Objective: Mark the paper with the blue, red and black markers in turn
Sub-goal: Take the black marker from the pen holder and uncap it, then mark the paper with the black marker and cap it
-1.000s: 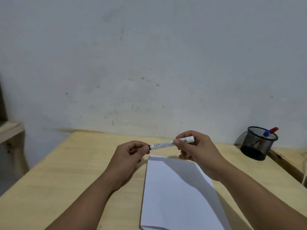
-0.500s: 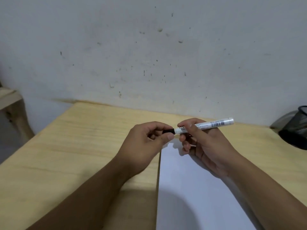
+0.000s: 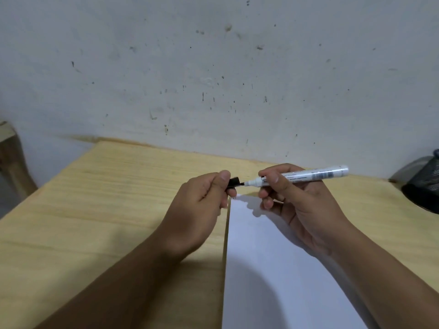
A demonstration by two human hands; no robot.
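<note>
My right hand [image 3: 297,200] grips a white-barrelled black marker [image 3: 308,175] that lies almost level above the far end of the paper, its bare black tip pointing left. My left hand [image 3: 202,205] pinches the marker's black cap [image 3: 234,182], which sits just off the tip with a tiny gap. The white paper [image 3: 268,269] lies on the wooden table [image 3: 95,210] under and in front of both hands. No marks on the paper are clearly visible. The blue and red markers are out of view.
A black mesh pen holder [image 3: 425,186] stands at the table's far right, cut off by the frame edge. A grey spotted wall rises right behind the table. A wooden piece of furniture [image 3: 11,160] shows at the far left.
The cap has come off the black marker: my left hand drew it left while my right hand held the barrel. The view has tilted down and drifted left, pushing the pen holder to the edge.
</note>
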